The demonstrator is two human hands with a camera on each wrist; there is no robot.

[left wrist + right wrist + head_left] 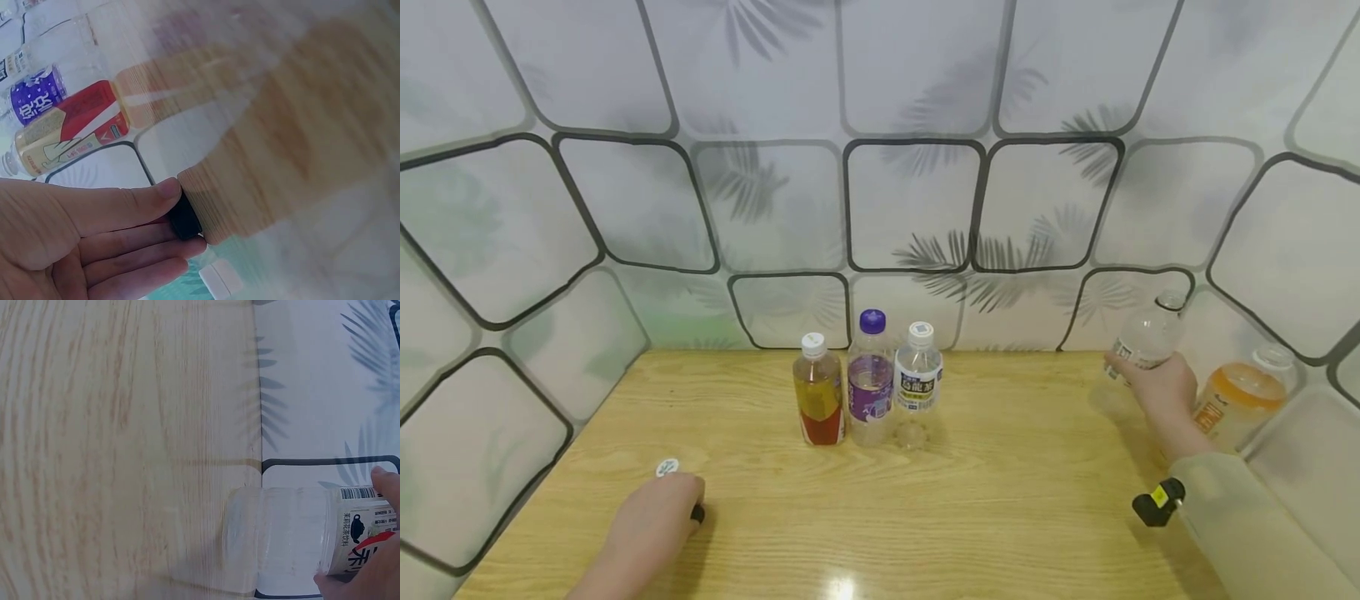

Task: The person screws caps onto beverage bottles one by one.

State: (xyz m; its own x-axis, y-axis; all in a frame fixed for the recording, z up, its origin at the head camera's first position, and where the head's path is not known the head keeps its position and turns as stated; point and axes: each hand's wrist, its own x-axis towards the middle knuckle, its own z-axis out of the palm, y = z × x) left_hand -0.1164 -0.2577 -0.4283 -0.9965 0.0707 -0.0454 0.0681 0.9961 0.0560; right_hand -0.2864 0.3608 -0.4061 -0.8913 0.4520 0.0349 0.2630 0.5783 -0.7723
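While the right hand (1157, 385) grips a clear bottle (1145, 337), uncapped it seems, lifted by the table's right edge, the left hand (655, 517) pinches a small black object (697, 513); setting it down upright likely comes next

Clear uncapped bottle (1146, 337), tilted, aloft

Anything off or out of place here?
One loose white bottle cap lies on the wooden table by the left hand, away from the bottles. The clear bottle in the right hand is tilted. Nothing spilled.
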